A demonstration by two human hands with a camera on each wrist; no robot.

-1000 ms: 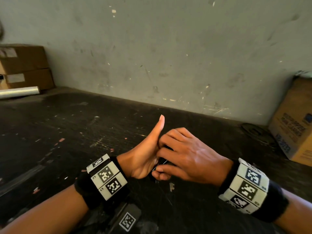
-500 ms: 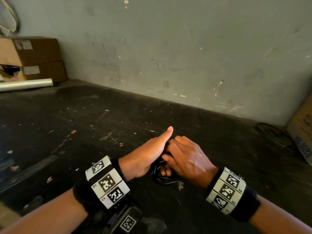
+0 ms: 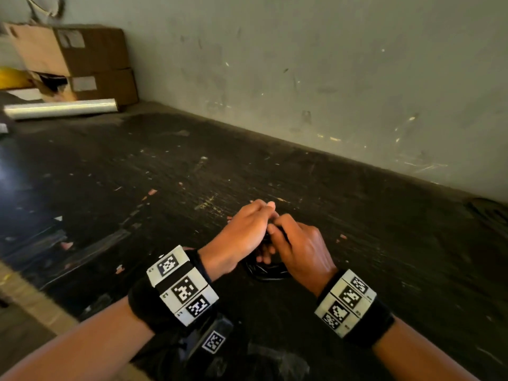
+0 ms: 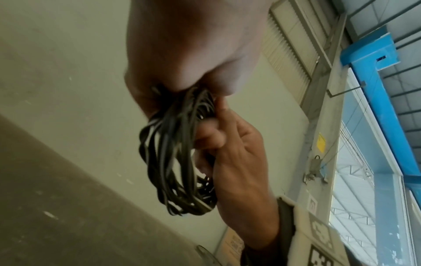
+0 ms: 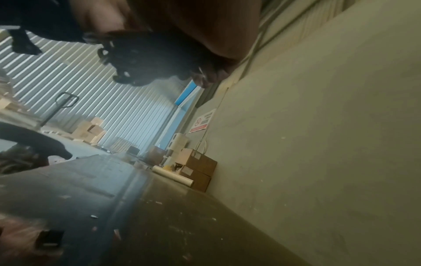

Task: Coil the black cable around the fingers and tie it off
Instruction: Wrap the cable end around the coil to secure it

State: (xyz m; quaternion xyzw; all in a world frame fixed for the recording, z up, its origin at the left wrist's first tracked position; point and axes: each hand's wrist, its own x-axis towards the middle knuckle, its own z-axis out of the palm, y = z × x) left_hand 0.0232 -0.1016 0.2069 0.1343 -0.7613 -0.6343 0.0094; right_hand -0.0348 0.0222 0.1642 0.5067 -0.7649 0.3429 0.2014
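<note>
The black cable point(image 3: 265, 269) is wound into a coil of several loops that hangs between my two hands above the dark table point(image 3: 165, 171). In the left wrist view the coil point(image 4: 175, 162) droops from my left hand point(image 4: 182, 72), which grips its top. My right hand point(image 4: 230, 149) has its fingers curled through the loops from the side. From the head view my left hand point(image 3: 244, 235) and right hand point(image 3: 297, 246) meet knuckle to knuckle, hiding most of the coil. The right wrist view shows the coil point(image 5: 145, 59) only as a dark blurred mass.
Stacked cardboard boxes point(image 3: 90, 59) and a roll of clear film point(image 3: 60, 108) lie at the table's far left. A grey wall point(image 3: 330, 78) runs along the back edge. A dark flat disc point(image 3: 486, 213) sits at the far right. Small scraps dot the tabletop.
My left thumb, raised a second ago, has folded down onto the coil. Both hands have closed tighter together, and the coil now hangs below them.
</note>
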